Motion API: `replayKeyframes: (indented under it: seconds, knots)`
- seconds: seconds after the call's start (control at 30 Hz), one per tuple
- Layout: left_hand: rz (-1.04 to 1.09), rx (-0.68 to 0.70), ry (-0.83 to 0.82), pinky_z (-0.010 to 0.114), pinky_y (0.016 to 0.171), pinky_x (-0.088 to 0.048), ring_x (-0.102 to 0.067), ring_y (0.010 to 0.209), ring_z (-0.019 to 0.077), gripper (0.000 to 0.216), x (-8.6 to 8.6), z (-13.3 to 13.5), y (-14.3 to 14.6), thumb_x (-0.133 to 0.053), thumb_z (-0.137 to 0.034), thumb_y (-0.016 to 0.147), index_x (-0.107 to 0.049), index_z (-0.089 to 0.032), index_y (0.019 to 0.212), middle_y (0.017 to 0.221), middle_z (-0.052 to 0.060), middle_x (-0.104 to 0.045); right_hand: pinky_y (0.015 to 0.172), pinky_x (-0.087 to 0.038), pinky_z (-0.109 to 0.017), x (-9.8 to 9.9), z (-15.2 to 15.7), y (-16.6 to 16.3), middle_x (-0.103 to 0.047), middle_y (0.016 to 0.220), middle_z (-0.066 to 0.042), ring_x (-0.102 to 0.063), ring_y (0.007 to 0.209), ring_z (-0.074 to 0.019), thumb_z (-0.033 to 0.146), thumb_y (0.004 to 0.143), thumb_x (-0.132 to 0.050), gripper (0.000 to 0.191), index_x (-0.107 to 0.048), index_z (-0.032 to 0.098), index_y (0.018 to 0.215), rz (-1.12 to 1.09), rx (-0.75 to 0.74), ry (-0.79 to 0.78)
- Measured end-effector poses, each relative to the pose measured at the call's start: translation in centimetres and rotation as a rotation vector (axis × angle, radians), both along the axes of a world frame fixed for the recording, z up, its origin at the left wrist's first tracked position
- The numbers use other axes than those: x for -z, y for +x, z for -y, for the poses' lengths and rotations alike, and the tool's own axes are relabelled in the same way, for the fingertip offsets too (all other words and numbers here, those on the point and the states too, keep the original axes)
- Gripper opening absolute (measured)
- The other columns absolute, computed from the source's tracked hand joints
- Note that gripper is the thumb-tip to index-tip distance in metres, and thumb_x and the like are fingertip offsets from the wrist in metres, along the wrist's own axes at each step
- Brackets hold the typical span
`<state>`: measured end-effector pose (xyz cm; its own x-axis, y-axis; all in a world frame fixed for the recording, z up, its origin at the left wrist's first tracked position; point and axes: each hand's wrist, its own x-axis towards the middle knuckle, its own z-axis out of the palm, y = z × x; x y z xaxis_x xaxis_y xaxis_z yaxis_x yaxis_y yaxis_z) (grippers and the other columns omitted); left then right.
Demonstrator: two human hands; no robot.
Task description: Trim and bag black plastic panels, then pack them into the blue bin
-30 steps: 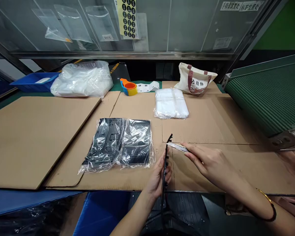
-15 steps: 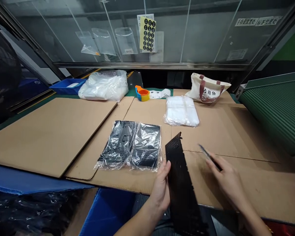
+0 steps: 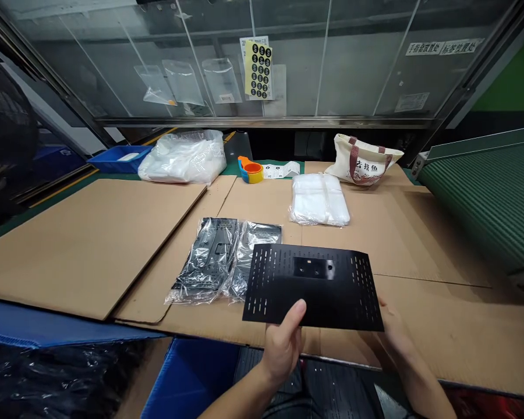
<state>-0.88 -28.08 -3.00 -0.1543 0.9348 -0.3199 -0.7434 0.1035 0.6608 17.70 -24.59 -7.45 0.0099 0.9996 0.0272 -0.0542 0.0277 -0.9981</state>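
Left of the panel [image 3: 314,288], bagged parts [image 3: 218,262] lie close, perhaps under its edge. Farther left the cardboard [image 3: 91,238] is bare and open. Beyond the panel comes a strip of bare board, then a bag stack [image 3: 318,201] and a tote [image 3: 362,163]. Right of the panel the way is open up to the conveyor [image 3: 484,198].

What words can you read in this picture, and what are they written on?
"去摸鱼": on the cloth tote bag, as far as I can tell.
Two white signs on the glass: Chinese characters, too small to read surely.
Yellow sheet of black round stickers: print too small.
White label strip: blurred.
Black panel in the left hand: no text.
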Motion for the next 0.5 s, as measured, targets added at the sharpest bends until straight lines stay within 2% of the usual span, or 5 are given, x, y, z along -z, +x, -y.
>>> replayKeyframes:
  seconds: [0.1,0.23,0.37,0.43,0.5]
  knots:
    - [-0.108,0.065,0.027,0.042,0.110,-0.038,-0.054,0.125,0.0296,0.049,1.7,0.9,-0.1,-0.080,-0.026,0.067,-0.069,-0.018,0.114,0.109,0.008,-0.072,0.079,-0.059,-0.043,-1.4,0.8,0.5,-0.076,0.076,-0.005,-0.073,0.077,-0.0261,0.069,0.076,-0.060,0.045,-0.077,0.029,0.085,-0.304,0.013,-0.116]
    - [-0.148,0.164,0.062,0.041,0.107,-0.040,-0.053,0.124,0.0306,0.043,3.3,1.5,-0.6,-0.078,-0.021,0.069,-0.070,-0.019,0.112,0.104,0.010,-0.072,0.094,-0.053,-0.050,-2.3,1.4,0.6,-0.077,0.076,-0.006,-0.073,0.088,-0.0306,0.053,0.073,-0.073,0.029,-0.078,0.027,0.084,-0.442,0.057,-0.203]
    - [-0.073,0.153,0.152,0.041,0.099,-0.046,-0.060,0.111,0.0320,0.038,1.5,0.7,-1.5,-0.079,-0.041,0.068,-0.074,-0.018,0.098,0.093,0.009,-0.073,0.094,-0.054,-0.050,-2.6,1.3,1.0,-0.077,0.077,-0.004,-0.073,0.088,-0.0323,0.049,0.068,-0.077,0.023,-0.078,0.028,0.077,-0.485,0.173,-0.165]
    - [-0.093,0.133,0.191,0.038,0.092,-0.050,-0.064,0.101,0.0302,0.037,0.1,0.1,-2.2,-0.079,-0.046,0.067,-0.075,-0.017,0.090,0.083,0.007,-0.072,0.095,-0.054,-0.050,-2.8,1.2,1.3,-0.077,0.079,-0.002,-0.073,0.089,-0.0319,0.047,0.070,-0.076,0.020,-0.078,0.029,0.078,-0.469,0.160,-0.128]
    - [-0.123,0.140,0.178,0.033,0.083,-0.052,-0.066,0.090,0.0265,0.033,-0.9,-0.3,-2.8,-0.078,-0.044,0.069,-0.075,-0.017,0.088,0.077,0.005,-0.071,0.097,-0.052,-0.051,-3.1,1.1,1.4,-0.076,0.076,-0.002,-0.073,0.091,-0.0317,0.048,0.073,-0.073,0.019,-0.078,0.031,0.080,-0.444,0.101,-0.105]
